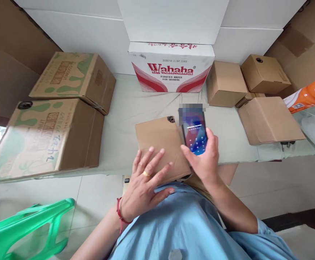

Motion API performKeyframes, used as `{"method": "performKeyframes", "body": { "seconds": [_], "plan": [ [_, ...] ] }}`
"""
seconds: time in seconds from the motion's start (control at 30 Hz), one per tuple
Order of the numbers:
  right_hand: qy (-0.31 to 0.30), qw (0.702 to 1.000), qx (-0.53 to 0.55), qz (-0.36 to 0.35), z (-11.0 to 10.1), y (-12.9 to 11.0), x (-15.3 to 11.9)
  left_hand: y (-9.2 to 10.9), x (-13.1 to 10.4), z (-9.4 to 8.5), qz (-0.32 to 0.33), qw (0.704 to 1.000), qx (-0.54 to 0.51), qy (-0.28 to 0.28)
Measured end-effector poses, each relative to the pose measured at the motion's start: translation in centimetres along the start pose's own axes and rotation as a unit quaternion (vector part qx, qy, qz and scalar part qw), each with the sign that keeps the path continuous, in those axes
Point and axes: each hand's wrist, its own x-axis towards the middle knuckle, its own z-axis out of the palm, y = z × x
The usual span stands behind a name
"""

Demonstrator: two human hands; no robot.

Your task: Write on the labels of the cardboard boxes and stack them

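Observation:
A smartphone (195, 135) with a lit keypad screen is gripped by my right hand (204, 159), thumb on one edge and fingers around the other. It is held just right of a plain brown cardboard box (158, 135) at the table's front edge. My left hand (148, 180) lies flat on top of that box with its fingers spread. A ring is on one finger and a red cord circles the wrist. The box has a dark round mark at its far right corner.
Two printed coconut cartons (82, 135) stand on the left of the cloth-covered table (119, 97). A white Wahaha water carton (173, 72) is at the back. Several brown boxes (271, 119) and an orange wrapped roll (311, 94) sit right. A green stool (38, 220) is below left.

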Motion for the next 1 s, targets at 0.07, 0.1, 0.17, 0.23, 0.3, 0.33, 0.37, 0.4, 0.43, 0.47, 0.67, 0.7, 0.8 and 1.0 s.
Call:
{"method": "performKeyframes", "body": {
  "seconds": [0.07,0.1,0.17,0.23,0.3,0.33,0.37,0.4,0.43,0.47,0.67,0.7,0.8,1.0],
  "plan": [
    [-0.019,0.997,-0.065,0.046,-0.8,3.6,0.6,-0.6,-1.2,-0.5,-0.04,0.998,-0.007,0.057],
    [-0.039,0.992,-0.099,0.073,-1.3,5.5,0.9,-0.9,-1.9,-0.6,-0.074,0.993,-0.018,0.088],
    [-0.1,0.975,-0.158,0.119,-2.4,8.9,1.4,-1.4,-3.5,-0.8,-0.168,0.973,-0.071,0.143],
    [-0.164,0.954,-0.198,0.157,-3.8,11.6,1.8,-1.6,-5.1,-0.8,-0.286,0.929,-0.157,0.173],
    [-0.206,0.935,-0.225,0.179,-5.1,13.3,2.1,-1.6,-6.4,-0.9,-0.4,0.866,-0.247,0.172],
    [-0.219,0.929,-0.237,0.184,-5.6,13.8,2.3,-1.5,-6.9,-0.9,-0.451,0.83,-0.287,0.162],
    [-0.23,0.923,-0.246,0.187,-6.1,14.1,2.5,-1.3,-7.3,-0.9,-0.498,0.791,-0.324,0.148],
    [-0.241,0.917,-0.254,0.189,-6.4,14.1,2.7,-1.2,-7.5,-1.0,-0.54,0.749,-0.361,0.131],
    [-0.254,0.911,-0.26,0.192,-6.6,14.0,2.9,-1.0,-7.6,-1.0,-0.576,0.704,-0.4,0.11],
    [-0.268,0.905,-0.267,0.196,-6.7,13.9,3.1,-0.7,-7.6,-1.0,-0.604,0.659,-0.438,0.088],
    [-0.308,0.885,-0.317,0.144,-6.4,13.2,3.0,1.9,-6.6,-0.3,-0.634,0.569,-0.524,0.018],
    [-0.306,0.887,-0.324,0.124,-6.4,13.4,2.8,2.3,-6.4,0.0,-0.631,0.575,-0.521,0.021],
    [-0.264,0.907,-0.32,0.072,-6.6,14.3,1.9,3.2,-5.6,1.0,-0.623,0.573,-0.53,0.036],
    [-0.087,0.983,-0.155,-0.034,-6.6,14.5,-1.0,4.2,-3.0,3.1,-0.621,0.523,-0.57,0.124]
  ]
}}
